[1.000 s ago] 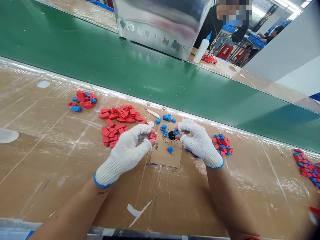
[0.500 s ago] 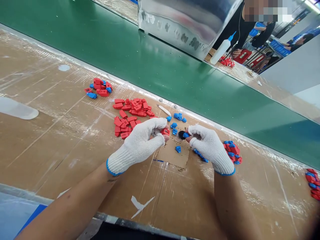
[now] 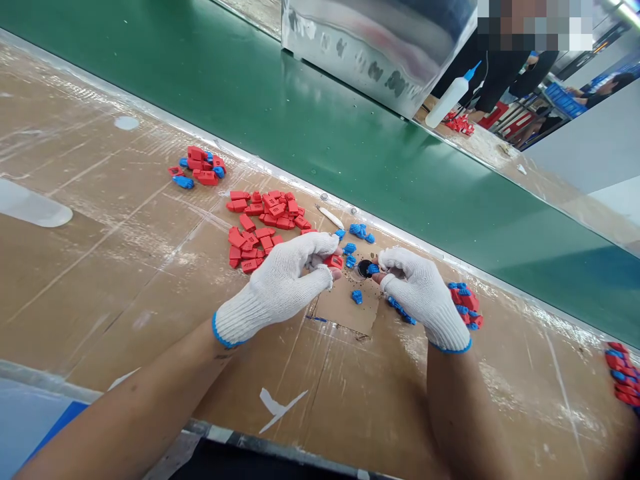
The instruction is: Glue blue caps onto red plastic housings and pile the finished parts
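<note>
My left hand (image 3: 295,270), in a white knit glove with bare fingertips, pinches a red plastic piece (image 3: 334,262) with a dark opening in it. Between the fingertips of my right hand (image 3: 411,283), gloved the same way, is a small blue plastic piece (image 3: 373,269). That blue piece is at a small round black dish (image 3: 365,268); whether it touches the dish I cannot tell. The dish stands on a cardboard square (image 3: 345,310). Loose blue pieces (image 3: 357,297) lie around it. A pile of red pieces (image 3: 273,210) is left of my hands.
A white pen-like tool (image 3: 330,217) lies near the green belt (image 3: 240,100). Mixed red and blue clusters sit at left (image 3: 200,167), right (image 3: 465,307) and far right (image 3: 623,375). Across the belt are a metal housing (image 3: 375,53), a squeeze bottle (image 3: 447,100) and a person (image 3: 493,80).
The view has shifted slightly. Both hands keep nearly the same pose, with the red piece and blue piece still held. The person across the belt has moved.
</note>
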`<state>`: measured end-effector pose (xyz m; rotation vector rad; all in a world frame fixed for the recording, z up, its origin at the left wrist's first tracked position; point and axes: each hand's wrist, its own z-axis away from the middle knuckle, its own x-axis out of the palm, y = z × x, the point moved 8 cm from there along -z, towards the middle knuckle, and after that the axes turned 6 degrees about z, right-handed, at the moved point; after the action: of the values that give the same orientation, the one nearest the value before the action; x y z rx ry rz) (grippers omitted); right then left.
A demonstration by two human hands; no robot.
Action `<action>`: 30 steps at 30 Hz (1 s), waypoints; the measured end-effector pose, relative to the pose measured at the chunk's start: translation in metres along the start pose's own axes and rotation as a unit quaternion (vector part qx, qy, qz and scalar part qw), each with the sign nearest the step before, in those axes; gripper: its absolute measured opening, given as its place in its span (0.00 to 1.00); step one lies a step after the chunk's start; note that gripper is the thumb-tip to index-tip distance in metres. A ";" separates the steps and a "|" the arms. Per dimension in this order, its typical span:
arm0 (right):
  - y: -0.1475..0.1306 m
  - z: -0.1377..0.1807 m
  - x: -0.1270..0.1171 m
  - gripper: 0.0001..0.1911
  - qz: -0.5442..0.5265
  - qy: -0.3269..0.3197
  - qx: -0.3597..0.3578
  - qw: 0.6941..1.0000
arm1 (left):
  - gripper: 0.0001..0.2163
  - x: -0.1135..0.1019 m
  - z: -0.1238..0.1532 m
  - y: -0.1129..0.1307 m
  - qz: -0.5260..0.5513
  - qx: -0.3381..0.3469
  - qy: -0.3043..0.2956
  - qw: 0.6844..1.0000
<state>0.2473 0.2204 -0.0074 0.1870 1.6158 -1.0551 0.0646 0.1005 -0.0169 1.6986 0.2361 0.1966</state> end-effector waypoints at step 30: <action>0.009 0.002 -0.002 0.08 0.005 0.008 0.046 0.999 | 0.07 0.001 0.000 -0.004 0.009 -0.020 -0.004 1.000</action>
<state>0.2549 0.2257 -0.0107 0.2660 1.5808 -1.1245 0.0657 0.1009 -0.0209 1.6615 0.2112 0.2068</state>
